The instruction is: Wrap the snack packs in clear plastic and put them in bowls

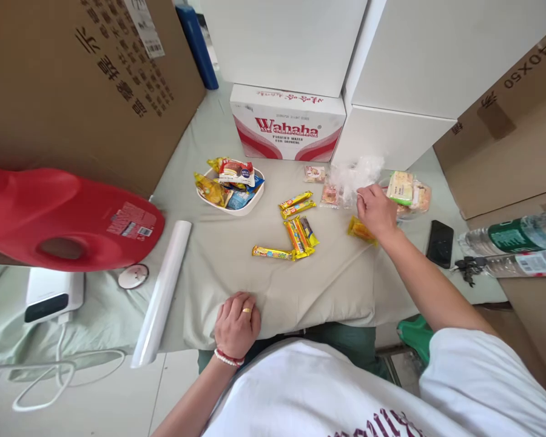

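Note:
My right hand [375,207] reaches to the far right of the cloth, its fingers pinched on a crumpled clear plastic bag [357,176]. Small pink-wrapped snack packs [330,195] lie beside the bag. Just under my right wrist is a yellow packet [360,229], partly covered. Behind that hand, wrapped biscuits [401,187] sit in a clear container. My left hand [237,323] rests at the cloth's near edge with fingers curled in and nothing visible in them. Several yellow snack bars [298,235] lie mid-table. A white bowl [242,211] holds colourful snack packets [236,173].
A Wahaha carton [289,130] and white boxes [404,57] stand at the back. Left are a red jug [86,218], a white roll [162,291] and a white power bank [54,294] with a cable. Right are a black phone [440,244] and plastic bottles [514,235].

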{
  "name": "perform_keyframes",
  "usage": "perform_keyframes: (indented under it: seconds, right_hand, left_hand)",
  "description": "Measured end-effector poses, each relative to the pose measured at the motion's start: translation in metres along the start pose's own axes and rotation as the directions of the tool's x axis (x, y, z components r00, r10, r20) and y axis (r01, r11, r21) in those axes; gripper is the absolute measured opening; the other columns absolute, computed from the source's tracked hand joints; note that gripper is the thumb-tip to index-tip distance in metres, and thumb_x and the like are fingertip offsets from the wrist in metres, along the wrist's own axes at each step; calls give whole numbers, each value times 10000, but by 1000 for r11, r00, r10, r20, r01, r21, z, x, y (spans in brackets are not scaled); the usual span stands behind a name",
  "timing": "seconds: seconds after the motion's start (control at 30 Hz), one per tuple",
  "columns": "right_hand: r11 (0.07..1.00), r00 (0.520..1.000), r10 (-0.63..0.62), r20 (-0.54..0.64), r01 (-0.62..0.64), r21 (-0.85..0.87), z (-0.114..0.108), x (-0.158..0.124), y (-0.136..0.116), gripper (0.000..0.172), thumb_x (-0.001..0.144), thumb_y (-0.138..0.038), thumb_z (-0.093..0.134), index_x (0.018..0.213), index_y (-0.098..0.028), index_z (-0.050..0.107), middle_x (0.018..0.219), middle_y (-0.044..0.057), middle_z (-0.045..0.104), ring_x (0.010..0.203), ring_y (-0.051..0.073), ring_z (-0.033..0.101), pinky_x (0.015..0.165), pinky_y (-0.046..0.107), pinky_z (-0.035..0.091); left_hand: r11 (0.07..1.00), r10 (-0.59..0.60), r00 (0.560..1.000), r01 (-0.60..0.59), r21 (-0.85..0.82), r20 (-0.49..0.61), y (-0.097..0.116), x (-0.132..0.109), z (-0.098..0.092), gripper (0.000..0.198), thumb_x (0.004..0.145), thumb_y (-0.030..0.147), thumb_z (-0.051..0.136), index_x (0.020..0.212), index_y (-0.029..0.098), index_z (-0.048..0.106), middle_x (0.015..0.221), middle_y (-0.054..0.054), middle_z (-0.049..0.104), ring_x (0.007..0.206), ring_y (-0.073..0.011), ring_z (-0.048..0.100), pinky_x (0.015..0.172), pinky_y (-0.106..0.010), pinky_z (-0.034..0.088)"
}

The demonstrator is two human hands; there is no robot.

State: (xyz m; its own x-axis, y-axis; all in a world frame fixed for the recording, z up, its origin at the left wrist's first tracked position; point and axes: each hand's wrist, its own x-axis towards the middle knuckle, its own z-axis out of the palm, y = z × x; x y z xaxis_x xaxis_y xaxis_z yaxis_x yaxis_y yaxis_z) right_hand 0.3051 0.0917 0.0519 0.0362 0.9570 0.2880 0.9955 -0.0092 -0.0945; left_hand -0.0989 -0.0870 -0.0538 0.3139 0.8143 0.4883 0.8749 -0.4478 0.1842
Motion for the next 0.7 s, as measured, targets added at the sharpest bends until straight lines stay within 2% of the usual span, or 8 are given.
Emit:
perform_keyframes:
  seconds: [0.07,0.2,0.3,0.37,0.47,0.53,0.63,0.7]
  right_hand:
    - [998,999,30,-14,-29,59,13,22,-11,428,1014,-294,423,1372,-201,637,1347,157,603,992,273,613,795,371,465]
    - [960,996,-79,47,63,272,31,68,-17,459,996,-358,524,1442,-266,587,1542,128,501,1163,310,597,913,444,501]
    - [894,999,-40,-1,36,446,25,80,-20,410,988,-424,549,1339,-237,650,1519,143,534,1216,317,597,962,479,523]
    - [804,997,7,-77,40,594,11,68,-26,349,964,-464,596,1195,-225,704,1539,140,515,1207,294,617,948,452,554]
    - [499,991,113,-65,0,867,-13,23,-42,275,903,-483,693,1018,-235,717,1435,95,604,1070,224,679,863,383,606]
    - [200,974,208,89,-132,971,-21,-20,-57,265,845,-475,766,977,-252,709,1192,43,714,926,174,700,809,338,622]
    - [-152,869,268,416,-389,909,-15,-84,-83,347,716,-467,880,924,-251,704,850,-6,718,744,140,687,684,267,615]
    - [-269,771,251,585,-525,807,-6,-119,-99,417,643,-463,924,914,-233,706,786,-2,712,669,130,665,587,229,580]
  left_hand:
    - [1000,4,1000,-5,-5,-5,0,0,0,160,887,93,587,980,215,632,968,-77,710,997,-262,665,852,-373,484]
    - [999,-29,999,28,-21,-19,1,-1,3,146,886,103,593,962,216,643,975,-83,710,997,-266,667,852,-384,495]
    - [989,-70,997,66,-133,-28,1,-4,2,155,891,96,580,944,224,649,967,-77,701,1007,-261,664,851,-385,508]
    - [944,-138,990,122,-308,-31,0,-3,-2,168,906,88,552,922,226,646,963,-67,684,997,-241,657,859,-377,524]
    - [755,-337,940,303,-581,52,4,5,-12,135,949,144,535,936,221,644,990,-62,647,934,-202,648,816,-349,549]
    - [544,-422,882,433,-719,211,10,17,-18,100,978,234,552,1027,223,639,1038,-65,621,930,-194,656,757,-324,566]
    - [237,-384,822,528,-816,421,23,43,-18,265,979,377,610,1208,248,579,1187,-90,574,1087,-228,660,762,-317,593]
    - [202,-335,844,499,-843,420,31,63,-14,439,936,441,685,1317,271,547,1336,-118,526,1246,-261,595,903,-373,587]
